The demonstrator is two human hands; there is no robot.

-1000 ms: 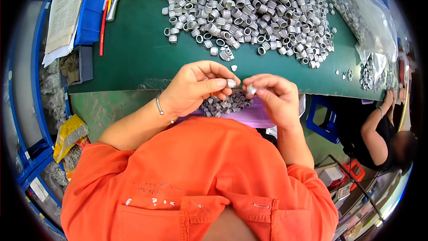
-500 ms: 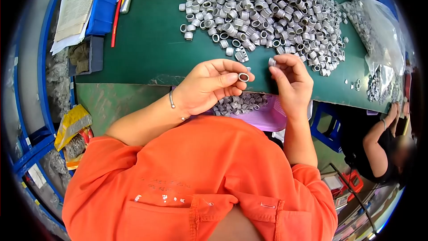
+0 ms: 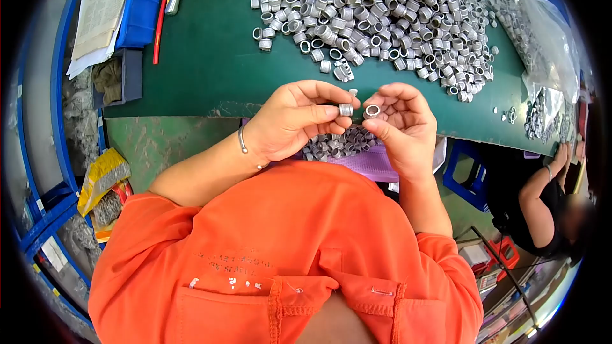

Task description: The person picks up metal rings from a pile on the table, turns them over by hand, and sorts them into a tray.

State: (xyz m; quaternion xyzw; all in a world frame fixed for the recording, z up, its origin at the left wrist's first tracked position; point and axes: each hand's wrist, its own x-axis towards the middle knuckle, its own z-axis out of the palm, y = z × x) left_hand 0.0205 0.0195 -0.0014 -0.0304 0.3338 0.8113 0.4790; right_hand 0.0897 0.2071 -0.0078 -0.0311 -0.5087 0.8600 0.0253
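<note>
Between the thumb and fingers of my left hand (image 3: 299, 118) is a small grey metal ring (image 3: 345, 109), its ribbed side showing. My right hand (image 3: 405, 121) pinches a second metal ring (image 3: 372, 111), its round opening turned up toward me. The two rings are close together but apart, over the table's near edge. Beyond my hands a large heap of similar metal rings (image 3: 382, 19) covers the green table (image 3: 197, 70). Below my hands, a pink basket (image 3: 366, 164) holds more rings, partly hidden by my hands and the orange shirt.
A small toothed metal piece (image 3: 343, 70) lies at the heap's near edge. Clear plastic bags (image 3: 542, 38) of parts stand at the right. Pens (image 3: 159, 28) and a blue tray (image 3: 137, 13) are at the left. Another person's arm (image 3: 539, 200) rests at the table's right end.
My right hand has moved left with its ring, close to my left hand. The ring in my left hand has turned from showing its opening to showing its side.
</note>
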